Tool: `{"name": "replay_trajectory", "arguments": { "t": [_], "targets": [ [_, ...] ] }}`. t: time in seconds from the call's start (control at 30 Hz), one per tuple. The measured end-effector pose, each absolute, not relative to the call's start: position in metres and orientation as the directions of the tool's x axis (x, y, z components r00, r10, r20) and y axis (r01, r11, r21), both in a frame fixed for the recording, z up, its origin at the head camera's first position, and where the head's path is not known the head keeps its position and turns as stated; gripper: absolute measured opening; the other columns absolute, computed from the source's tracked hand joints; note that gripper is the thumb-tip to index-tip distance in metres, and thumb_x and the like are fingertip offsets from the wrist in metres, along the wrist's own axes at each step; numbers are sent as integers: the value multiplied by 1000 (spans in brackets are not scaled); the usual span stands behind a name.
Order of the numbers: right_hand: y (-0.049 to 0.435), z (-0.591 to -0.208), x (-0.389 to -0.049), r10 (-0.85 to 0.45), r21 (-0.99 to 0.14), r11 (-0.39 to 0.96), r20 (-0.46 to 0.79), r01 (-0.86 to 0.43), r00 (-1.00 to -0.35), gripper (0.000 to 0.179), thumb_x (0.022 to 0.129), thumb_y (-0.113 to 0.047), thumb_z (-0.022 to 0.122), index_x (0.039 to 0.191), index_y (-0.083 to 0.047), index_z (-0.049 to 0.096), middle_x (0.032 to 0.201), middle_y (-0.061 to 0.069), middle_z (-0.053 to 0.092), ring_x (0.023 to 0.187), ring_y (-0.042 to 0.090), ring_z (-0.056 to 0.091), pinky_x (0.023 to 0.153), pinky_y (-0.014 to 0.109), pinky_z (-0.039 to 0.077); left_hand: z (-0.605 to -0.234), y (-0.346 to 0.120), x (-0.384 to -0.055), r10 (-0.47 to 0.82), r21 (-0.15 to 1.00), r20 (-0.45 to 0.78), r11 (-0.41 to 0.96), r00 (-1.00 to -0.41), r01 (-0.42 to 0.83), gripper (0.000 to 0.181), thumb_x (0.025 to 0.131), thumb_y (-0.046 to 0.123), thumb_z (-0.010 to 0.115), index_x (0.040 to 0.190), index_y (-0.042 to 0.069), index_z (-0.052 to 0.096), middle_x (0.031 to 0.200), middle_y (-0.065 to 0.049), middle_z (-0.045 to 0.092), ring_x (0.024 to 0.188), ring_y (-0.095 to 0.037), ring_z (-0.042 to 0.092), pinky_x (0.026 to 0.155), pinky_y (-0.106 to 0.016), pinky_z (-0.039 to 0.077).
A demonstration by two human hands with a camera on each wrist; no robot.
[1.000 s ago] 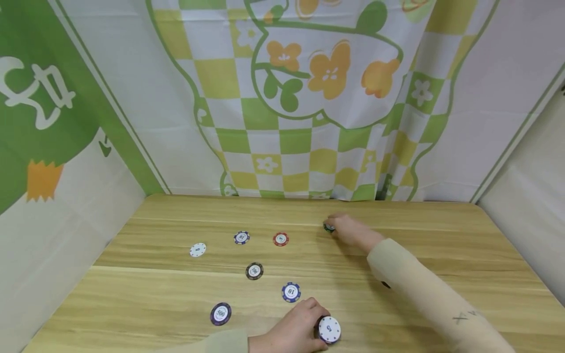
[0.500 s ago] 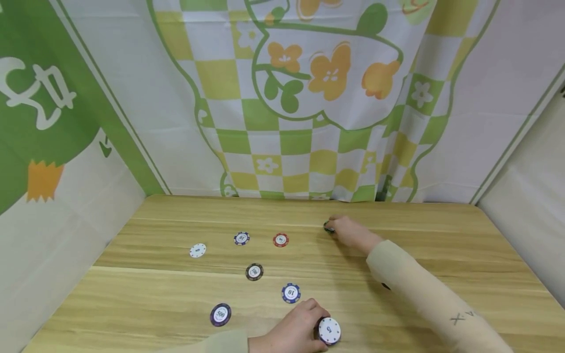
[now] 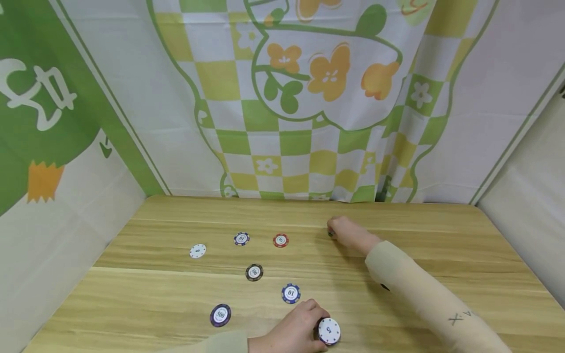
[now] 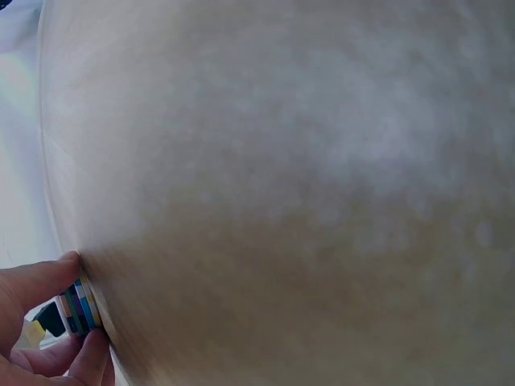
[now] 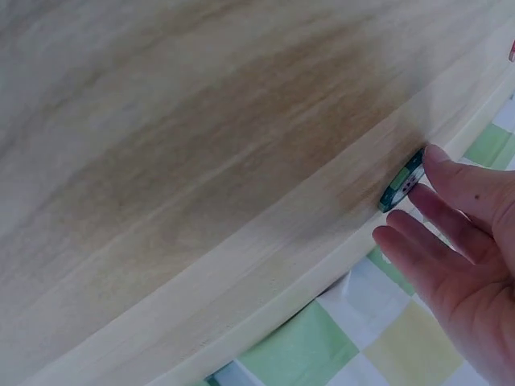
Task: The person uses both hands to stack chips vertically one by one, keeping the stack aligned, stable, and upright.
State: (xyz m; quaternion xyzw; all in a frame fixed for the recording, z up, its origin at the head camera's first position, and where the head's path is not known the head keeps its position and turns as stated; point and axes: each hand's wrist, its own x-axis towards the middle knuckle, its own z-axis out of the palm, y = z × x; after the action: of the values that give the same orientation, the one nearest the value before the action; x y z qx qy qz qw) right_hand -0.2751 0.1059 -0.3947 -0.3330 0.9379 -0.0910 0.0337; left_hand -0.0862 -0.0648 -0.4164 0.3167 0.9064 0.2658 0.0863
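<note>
Green and white, one poker chip (image 5: 401,183) is pinched between the thumb and fingers of the right hand (image 3: 350,233), over the far part of the table (image 3: 145,309). The left hand (image 3: 297,326) grips a stack of chips (image 4: 84,307) from its nine o'clock side; a white chip marked 5 (image 3: 329,331) tops it. Taking that stack as the clock's centre in the head view, the right hand lies just past twelve, well apart. Near the stack, between ten and eleven, sits a blue 10 chip (image 3: 291,293). Farther out come a purple 500 chip (image 3: 220,315) past nine, a black 100 chip (image 3: 254,272) at ten, a loose white chip (image 3: 197,251) beyond it at ten, another blue chip (image 3: 241,239) between ten and eleven, and a red chip (image 3: 280,240) at eleven. At twelve, behind the wood, hangs a checked curtain (image 3: 295,164).
</note>
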Motion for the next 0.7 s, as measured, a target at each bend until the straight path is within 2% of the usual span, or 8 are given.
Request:
{"name": "replay_trajectory", "arguments": {
  "t": [0.13,0.33,0.53,0.7],
  "targets": [
    [108,-393,-273,-647,-196,744,29,-639,-762,7,80,6,61,85,1,60,80,9,58,76,20,58,64,27,48,-416,-65,-86,617,548,-8,661,-787,513,40,68,18,78,103,7,62,90,8,49,82,2,44,73,-13,41],
    [109,-392,-271,-637,-234,747,16,-623,-770,12,80,7,59,91,3,61,84,11,61,81,21,58,68,30,49,-416,-65,-86,616,542,1,662,-788,518,41,68,19,79,103,7,62,90,8,50,82,2,44,74,-14,41],
    [110,-390,-269,-621,-256,759,-8,-598,-784,19,78,3,64,98,4,62,91,11,59,83,21,56,72,30,48,-416,-65,-86,618,544,-8,662,-786,515,41,68,19,79,104,6,62,91,7,50,83,2,44,74,-14,41],
    [112,-387,-266,-614,-261,759,16,-596,-789,17,77,0,68,94,1,65,88,7,52,80,18,54,69,28,48,-417,-65,-87,623,535,23,653,-782,536,41,68,19,79,103,6,62,90,7,50,82,2,44,73,-13,41]
  ]
}}
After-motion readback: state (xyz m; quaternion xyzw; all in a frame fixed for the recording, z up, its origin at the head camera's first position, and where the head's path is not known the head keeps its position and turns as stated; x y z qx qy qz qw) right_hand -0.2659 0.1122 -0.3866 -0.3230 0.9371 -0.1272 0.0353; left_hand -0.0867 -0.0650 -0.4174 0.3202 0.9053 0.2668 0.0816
